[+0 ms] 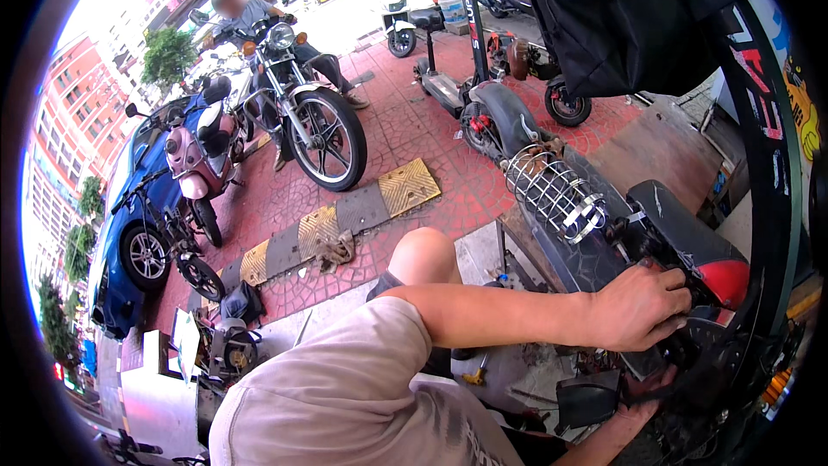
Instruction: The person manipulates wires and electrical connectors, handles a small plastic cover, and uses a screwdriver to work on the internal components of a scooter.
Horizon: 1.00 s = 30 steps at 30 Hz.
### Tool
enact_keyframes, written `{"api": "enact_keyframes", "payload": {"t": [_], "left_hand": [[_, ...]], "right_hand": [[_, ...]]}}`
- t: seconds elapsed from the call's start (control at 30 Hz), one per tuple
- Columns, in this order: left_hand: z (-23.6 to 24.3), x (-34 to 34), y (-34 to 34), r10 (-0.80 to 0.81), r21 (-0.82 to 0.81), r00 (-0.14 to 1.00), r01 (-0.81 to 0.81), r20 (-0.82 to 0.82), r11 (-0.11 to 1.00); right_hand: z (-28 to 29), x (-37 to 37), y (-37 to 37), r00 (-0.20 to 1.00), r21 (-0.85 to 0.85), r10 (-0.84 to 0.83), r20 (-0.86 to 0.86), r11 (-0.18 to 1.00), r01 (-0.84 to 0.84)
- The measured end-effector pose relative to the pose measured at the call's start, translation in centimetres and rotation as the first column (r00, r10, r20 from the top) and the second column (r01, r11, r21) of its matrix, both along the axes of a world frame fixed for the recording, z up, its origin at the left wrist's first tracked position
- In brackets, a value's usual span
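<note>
My left arm reaches across to the right, and my left hand (640,306) bends its fingers at the dark end of an electric scooter, just beside a red tail light (723,283). What sits under those fingertips is hidden. Lower down, my right hand (628,425) is among black parts of the scooter, its fingers partly covered and in shadow. Near it is a black box-like part (588,400). A dark scooter deck (565,229) stretches away from my left hand, with a silver wire basket (556,190) lying over it. A black seat-like pad (677,224) lies beside the deck.
A black bag (621,26) hangs at the upper right beside a dark post (759,147). A yellow-handled tool (474,373) lies on the ground. Beyond are a yellow-and-black ramp strip (358,207), a motorcycle (297,112) with a person, a pink scooter (191,155) and a blue car (108,272).
</note>
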<state>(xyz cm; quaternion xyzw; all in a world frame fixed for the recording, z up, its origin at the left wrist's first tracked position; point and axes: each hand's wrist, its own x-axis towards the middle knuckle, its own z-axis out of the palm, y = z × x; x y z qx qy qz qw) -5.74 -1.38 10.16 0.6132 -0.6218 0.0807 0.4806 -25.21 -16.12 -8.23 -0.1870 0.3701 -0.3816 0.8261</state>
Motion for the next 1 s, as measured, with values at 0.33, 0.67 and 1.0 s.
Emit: {"api": "enact_keyframes", "payload": {"t": [0.33,0.67,1.0], "left_hand": [[-0.2,-0.4,-1.2,-0.037,-0.032,0.999,0.037,-0.004,0.999],[-0.2,-0.3,-1.5,-0.047,-0.045,0.998,0.046,-0.029,0.998],[-0.2,0.0,-1.4,0.065,-0.019,0.998,-0.066,-0.008,0.998]], "right_hand": [[-16.2,-3.9,-11.0,0.69,-0.668,0.288,-0.664,0.185,-0.721],[-11.1,-1.2,-8.0,0.909,-0.458,0.297,-0.293,0.791,-0.406],[-3.7,1.0,-2.1,0.923,-0.178,0.337,0.185,0.935,-0.306]]}}
